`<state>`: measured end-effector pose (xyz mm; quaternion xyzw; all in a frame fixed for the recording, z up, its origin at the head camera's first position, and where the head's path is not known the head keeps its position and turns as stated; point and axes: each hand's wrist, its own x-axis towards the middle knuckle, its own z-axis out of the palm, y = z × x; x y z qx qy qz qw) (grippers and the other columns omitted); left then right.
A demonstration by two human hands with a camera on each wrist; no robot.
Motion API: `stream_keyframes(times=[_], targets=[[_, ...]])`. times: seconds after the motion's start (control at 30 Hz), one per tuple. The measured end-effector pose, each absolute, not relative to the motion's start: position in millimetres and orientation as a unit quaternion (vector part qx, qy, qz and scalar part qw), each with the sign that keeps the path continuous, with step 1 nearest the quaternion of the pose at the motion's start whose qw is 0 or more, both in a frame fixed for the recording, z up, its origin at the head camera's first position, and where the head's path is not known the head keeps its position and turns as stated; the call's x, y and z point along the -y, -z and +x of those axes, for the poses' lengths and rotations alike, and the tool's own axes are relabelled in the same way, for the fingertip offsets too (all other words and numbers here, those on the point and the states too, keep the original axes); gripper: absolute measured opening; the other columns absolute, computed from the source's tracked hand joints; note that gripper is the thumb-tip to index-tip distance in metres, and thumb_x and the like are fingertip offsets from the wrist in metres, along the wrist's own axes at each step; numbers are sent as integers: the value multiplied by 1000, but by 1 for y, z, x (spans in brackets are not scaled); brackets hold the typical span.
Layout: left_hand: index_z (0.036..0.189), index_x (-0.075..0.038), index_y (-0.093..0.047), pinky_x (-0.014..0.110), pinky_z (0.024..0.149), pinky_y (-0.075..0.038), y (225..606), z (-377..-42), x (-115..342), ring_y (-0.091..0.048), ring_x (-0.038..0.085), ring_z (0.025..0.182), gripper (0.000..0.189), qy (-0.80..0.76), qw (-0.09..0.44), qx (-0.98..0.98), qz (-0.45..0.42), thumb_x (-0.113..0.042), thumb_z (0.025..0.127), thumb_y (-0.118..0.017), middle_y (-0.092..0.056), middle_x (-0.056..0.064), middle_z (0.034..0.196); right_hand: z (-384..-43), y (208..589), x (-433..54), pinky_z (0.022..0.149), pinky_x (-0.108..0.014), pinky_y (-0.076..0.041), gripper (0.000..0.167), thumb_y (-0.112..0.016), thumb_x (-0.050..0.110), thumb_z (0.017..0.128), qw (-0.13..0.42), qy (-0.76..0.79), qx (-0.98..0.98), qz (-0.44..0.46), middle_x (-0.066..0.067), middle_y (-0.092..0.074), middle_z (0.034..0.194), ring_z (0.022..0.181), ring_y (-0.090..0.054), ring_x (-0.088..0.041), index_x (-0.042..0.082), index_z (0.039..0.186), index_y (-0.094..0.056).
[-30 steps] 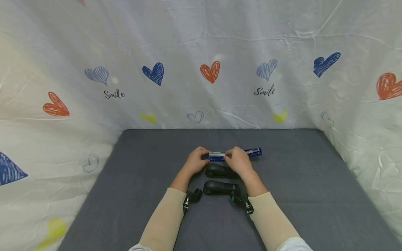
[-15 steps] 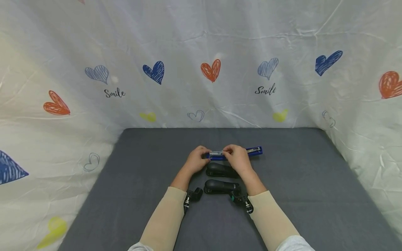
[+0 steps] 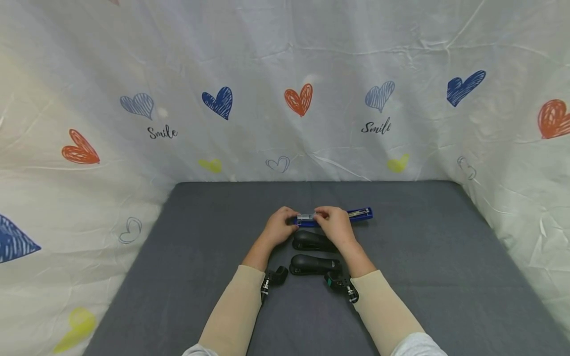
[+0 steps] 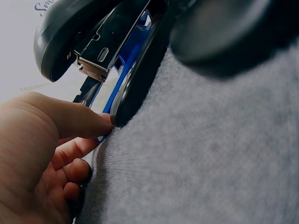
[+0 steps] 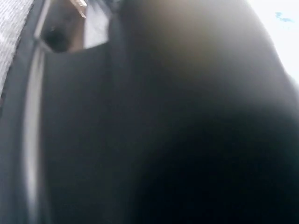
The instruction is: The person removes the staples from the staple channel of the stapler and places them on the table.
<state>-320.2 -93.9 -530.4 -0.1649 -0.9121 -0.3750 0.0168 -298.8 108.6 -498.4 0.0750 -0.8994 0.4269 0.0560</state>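
A blue stapler (image 3: 307, 224) lies folded open toward the table's back, its lid (image 3: 360, 214) swung out to the right. My left hand (image 3: 279, 226) pinches the stapler's left end; in the left wrist view, thumb and fingers meet at the blue tip, partly behind a black stapler (image 4: 60, 39). Along the blue base runs a silvery strip of staples (image 3: 305, 217). My right hand (image 3: 337, 226) pinches at the right end of this strip with thumb and index finger, and its palm hides the stapler's middle. Blurred black plastic (image 5: 93, 130) fills most of the right wrist view.
Two black staplers, a farther one (image 3: 311, 241) and a nearer one (image 3: 312, 264), lie between my forearms. Wrist camera mounts (image 3: 277, 276) jut inward close to them. The grey table (image 3: 436, 237) ends at a white curtain (image 3: 334, 64) with printed hearts.
My right fingertips have shifted slightly left along the strip of staples, covering its right end. My left hand stays at the blue stapler's left end, and the black staplers have not moved.
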Motion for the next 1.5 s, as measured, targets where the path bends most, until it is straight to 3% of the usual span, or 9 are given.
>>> stream_keyframes(times=[0.23,0.47,0.7,1.07,1.5], targets=[[122,-5,-75,43,89,-49,530,-320,94,-61,24,98,32,366,22,915,-167,-8,91,-76,-64,8,115,-301,495,-112,63,-36,-53,25,-72,15,98,60,-459,884,69,-9,-75,101,77,-68,-21,3,119,-76],[124,-5,-74,43,89,-49,531,-320,94,-61,24,99,33,365,23,916,-165,-8,91,-75,-64,8,117,-299,480,-121,74,-41,-56,26,-70,15,99,56,-479,874,61,-11,-73,105,91,-70,-26,3,122,-74],[127,-5,-72,43,88,-49,530,-319,94,-59,23,99,35,364,14,918,-159,-8,92,-75,-63,7,120,-298,463,-143,67,-35,-53,24,-69,14,100,57,-480,874,49,-12,-72,107,89,-70,-29,5,122,-75],[126,-5,-73,41,86,-48,529,-319,94,-58,21,95,35,364,14,918,-158,-9,92,-76,-64,7,119,-291,439,-180,74,-42,-54,26,-63,13,104,52,-474,878,40,-17,-71,113,93,-68,-39,3,126,-72],[126,-5,-73,43,89,-49,530,-320,95,-60,23,99,35,364,15,917,-160,-8,92,-76,-64,8,119,-289,432,-211,67,-35,-48,25,-62,12,104,73,-453,888,24,-18,-69,106,84,-62,-32,2,125,-71]])
